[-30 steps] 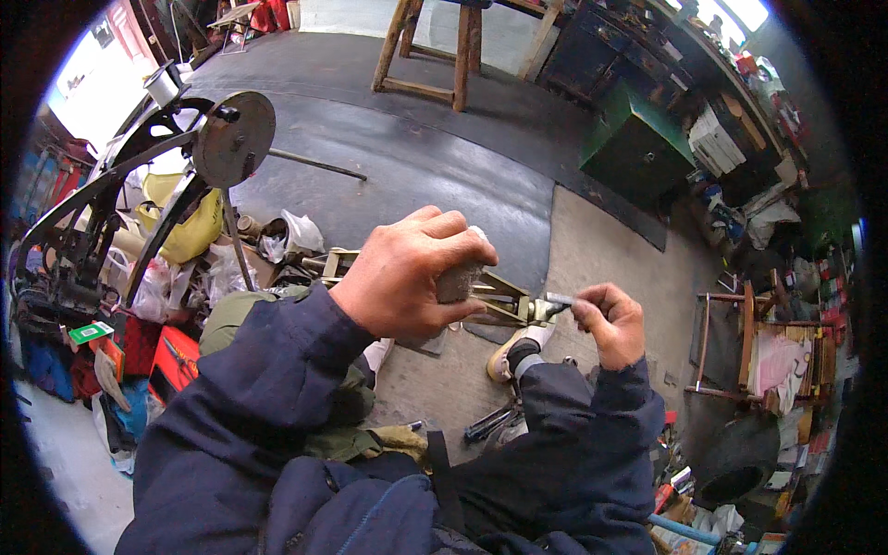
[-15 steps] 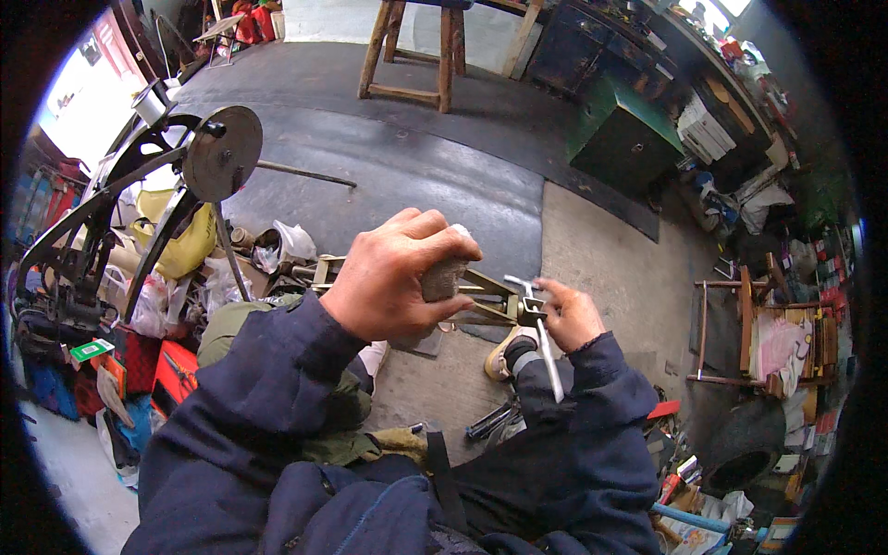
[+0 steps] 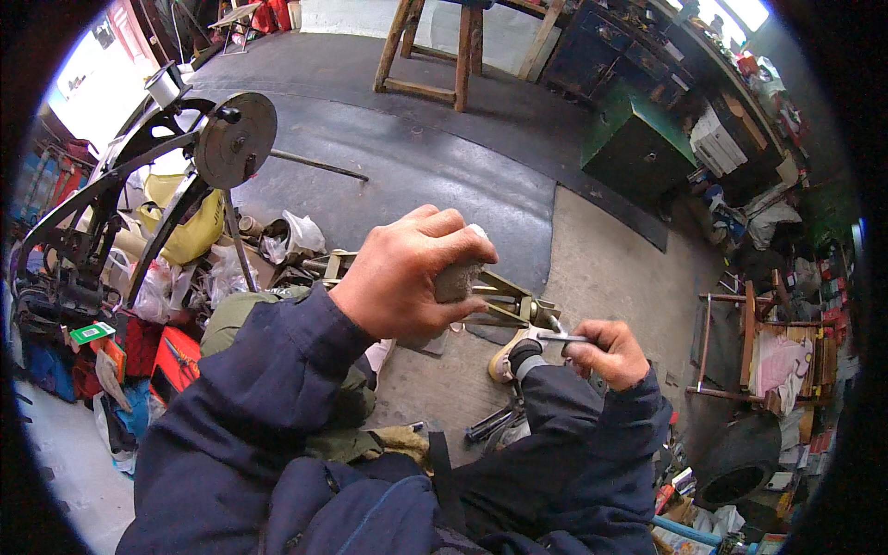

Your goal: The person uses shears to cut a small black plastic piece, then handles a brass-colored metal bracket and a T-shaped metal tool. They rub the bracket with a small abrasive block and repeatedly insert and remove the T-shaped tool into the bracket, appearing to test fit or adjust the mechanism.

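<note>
My left hand point(image 3: 407, 273) is closed round a grey, rounded, rough-looking piece point(image 3: 458, 280), thumb below and fingers above. Behind that hand runs a long olive-coloured metal frame point(image 3: 504, 294) with a rod along its middle. At the frame's right end, a metal crank bar point(image 3: 558, 338) sticks out toward me. The fingers of my right hand point(image 3: 610, 353) are curled on this bar. Whether the grey piece is joined to the frame is hidden by my left hand.
A black hand-cranked machine with a round wheel point(image 3: 236, 139) stands at left, beside plastic bags and a yellow bag point(image 3: 180, 222). Ahead is a wooden stool point(image 3: 462, 65). A green box point(image 3: 636, 143), a folding wooden chair point(image 3: 747, 342) and a tyre point(image 3: 740, 458) are at right.
My right hand has moved down and to the right, and the crank bar has turned with it. My left hand keeps its grip on the grey piece. The view has shifted slightly.
</note>
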### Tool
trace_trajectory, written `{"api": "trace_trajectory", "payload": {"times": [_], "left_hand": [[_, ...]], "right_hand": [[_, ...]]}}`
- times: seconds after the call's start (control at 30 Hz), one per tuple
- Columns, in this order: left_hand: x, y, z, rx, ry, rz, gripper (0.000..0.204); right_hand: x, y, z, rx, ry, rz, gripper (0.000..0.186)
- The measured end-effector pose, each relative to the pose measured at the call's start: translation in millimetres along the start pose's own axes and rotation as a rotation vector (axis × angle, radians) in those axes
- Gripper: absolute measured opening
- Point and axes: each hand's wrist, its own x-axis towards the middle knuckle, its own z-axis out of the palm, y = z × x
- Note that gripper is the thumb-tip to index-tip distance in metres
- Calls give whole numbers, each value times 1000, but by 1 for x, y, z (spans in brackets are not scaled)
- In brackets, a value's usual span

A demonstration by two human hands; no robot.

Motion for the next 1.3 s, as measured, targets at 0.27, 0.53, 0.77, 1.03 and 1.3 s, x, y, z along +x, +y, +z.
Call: {"api": "trace_trajectory", "payload": {"times": [0.27, 0.53, 0.77, 1.03, 1.3], "left_hand": [[2, 2, 1, 2, -21, 13, 47], [3, 5, 2, 26, -20, 7, 46], [3, 4, 4, 35, 9, -14, 46], [3, 6, 1, 31, 13, -21, 45], [1, 1, -1, 26, 11, -16, 46]], "right_hand": [[43, 14, 20, 14, 646, -375, 14], [71, 34, 18, -204, 630, -300, 23], [76, 61, 21, -635, 402, -50, 46], [48, 38, 21, -603, -127, 62, 26], [1, 3, 6, -31, -78, 41, 26]]}}
